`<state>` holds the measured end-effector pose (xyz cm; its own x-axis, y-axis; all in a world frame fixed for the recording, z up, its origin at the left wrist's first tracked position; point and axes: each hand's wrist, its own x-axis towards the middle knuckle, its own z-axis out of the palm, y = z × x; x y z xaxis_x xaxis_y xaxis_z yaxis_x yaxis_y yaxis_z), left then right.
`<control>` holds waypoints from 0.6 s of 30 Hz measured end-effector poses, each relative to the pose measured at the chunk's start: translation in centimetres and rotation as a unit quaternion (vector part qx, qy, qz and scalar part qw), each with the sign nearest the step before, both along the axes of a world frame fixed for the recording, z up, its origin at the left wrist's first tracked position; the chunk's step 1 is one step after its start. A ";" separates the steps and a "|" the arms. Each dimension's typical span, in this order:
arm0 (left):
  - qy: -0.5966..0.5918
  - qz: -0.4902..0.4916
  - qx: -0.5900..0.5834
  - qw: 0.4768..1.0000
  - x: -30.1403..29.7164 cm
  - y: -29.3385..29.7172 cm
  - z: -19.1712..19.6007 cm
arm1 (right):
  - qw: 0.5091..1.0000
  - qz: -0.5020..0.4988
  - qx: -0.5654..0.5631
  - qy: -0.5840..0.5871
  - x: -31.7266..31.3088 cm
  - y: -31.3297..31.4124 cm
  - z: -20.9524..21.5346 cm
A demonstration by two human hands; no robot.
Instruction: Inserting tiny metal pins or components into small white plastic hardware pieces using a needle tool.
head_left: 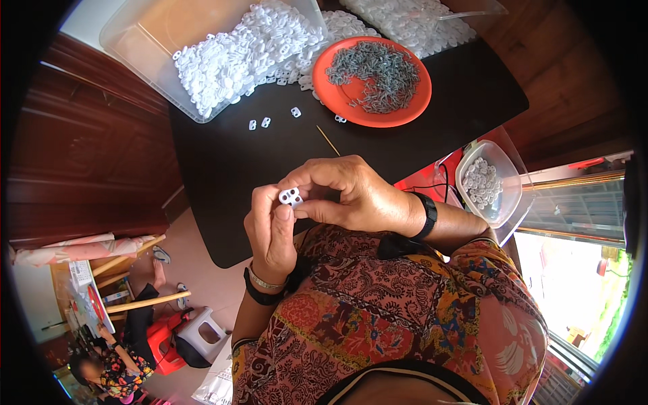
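A small white plastic piece with round holes [290, 196] is pinched between my two hands above the near edge of the dark table [223, 179]. My left hand [271, 229] holds it from the left, with the thumb upright against its front. From the right, my right hand [351, 190] closes thumb and forefinger at the piece's edge. Whether it is one piece or two put together I cannot tell. Beyond my hands lies a thin wooden stick [328, 140]. Several loose white pieces [295, 112] are scattered on the table farther off.
An orange-red plate [422, 101] carries a heap of small grey screw-like parts. Behind it are a see-through bin [145, 74] and a bag [412, 20], both full of white pieces. A small plastic tub [505, 210] stands at the right. At lower left sits another person [128, 361].
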<state>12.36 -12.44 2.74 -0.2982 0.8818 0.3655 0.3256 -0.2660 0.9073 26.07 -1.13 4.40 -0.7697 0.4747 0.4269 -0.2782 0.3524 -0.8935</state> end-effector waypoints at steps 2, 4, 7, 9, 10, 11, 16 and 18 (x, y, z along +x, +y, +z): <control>0.033 -0.006 0.023 0.999 -0.1 0.1 -0.2 | 0.998 0.024 -0.040 -0.034 0.3 0.0 0.1; 0.065 -0.010 0.046 0.997 -0.3 0.1 -0.5 | 0.995 0.047 -0.072 -0.042 0.6 0.0 0.3; 0.144 -0.002 0.076 0.987 -0.7 -0.2 -1.2 | 0.984 0.094 -0.147 -0.036 0.6 -0.1 -0.1; 0.167 0.006 0.086 0.982 -0.9 -0.3 -1.8 | 0.974 0.118 -0.190 -0.022 0.5 -0.2 -0.3; 0.189 0.014 0.097 0.977 -1.0 -0.3 -2.1 | 0.968 0.131 -0.213 -0.021 0.5 -0.3 -0.4; 0.189 0.015 0.095 0.977 -1.0 -0.3 -2.4 | 0.961 0.145 -0.236 -0.020 0.4 -0.3 -0.5; 0.239 0.080 0.177 0.951 -0.5 -0.2 -2.9 | 0.960 0.152 -0.233 -0.040 0.3 -0.7 -0.2; 0.237 0.094 0.185 0.949 -0.2 0.1 -3.1 | 0.957 0.157 -0.242 -0.036 0.1 -0.8 -0.3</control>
<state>12.17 -12.33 -0.34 -0.1626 0.6145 0.7719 0.7467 -0.4348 0.5035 26.21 -1.97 4.07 -0.9259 0.3444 0.1550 -0.2334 -0.1991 -0.9518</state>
